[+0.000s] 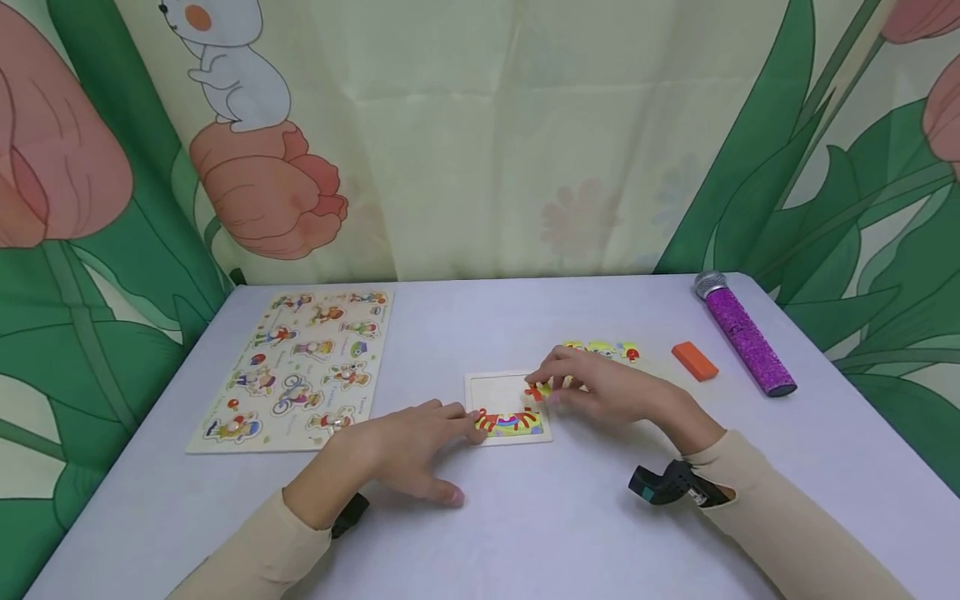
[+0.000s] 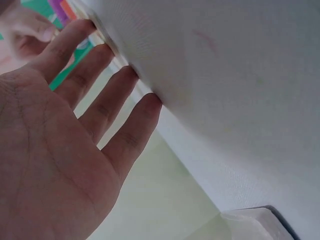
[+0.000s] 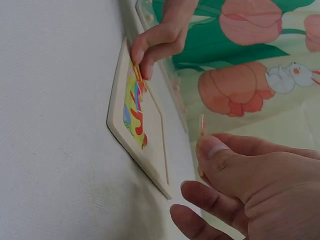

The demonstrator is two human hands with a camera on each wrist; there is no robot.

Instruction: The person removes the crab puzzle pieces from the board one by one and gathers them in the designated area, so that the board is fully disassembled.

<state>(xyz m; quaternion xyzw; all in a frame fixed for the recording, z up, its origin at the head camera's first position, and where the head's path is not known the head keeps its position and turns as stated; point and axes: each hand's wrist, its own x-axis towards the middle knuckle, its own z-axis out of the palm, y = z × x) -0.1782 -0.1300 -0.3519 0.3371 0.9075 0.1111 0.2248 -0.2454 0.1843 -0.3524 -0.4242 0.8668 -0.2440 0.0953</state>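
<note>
A small puzzle tray (image 1: pixel 487 388) with a pale wooden frame lies on the table, its near part filled by colourful puzzle pieces (image 1: pixel 510 423). My left hand (image 1: pixel 412 446) rests at the tray's left edge with its fingers extended, the index fingertip on the pieces' left end. Between thumb and index finger my right hand (image 1: pixel 603 385) pinches a puzzle piece (image 1: pixel 538 392) with red and yellow print, over the tray's right side. In the right wrist view this puzzle piece (image 3: pixel 202 125) appears edge-on, raised off the tray. Behind the right hand lie more puzzle pieces (image 1: pixel 626 350), partly hidden.
On the left lies a large board (image 1: pixel 300 375) of printed animal figures. An orange block (image 1: pixel 695 361) and a glittery purple microphone (image 1: pixel 750 340) sit on the right. A printed curtain (image 1: pixel 480 167) hangs behind the white-covered table (image 1: pixel 570 533).
</note>
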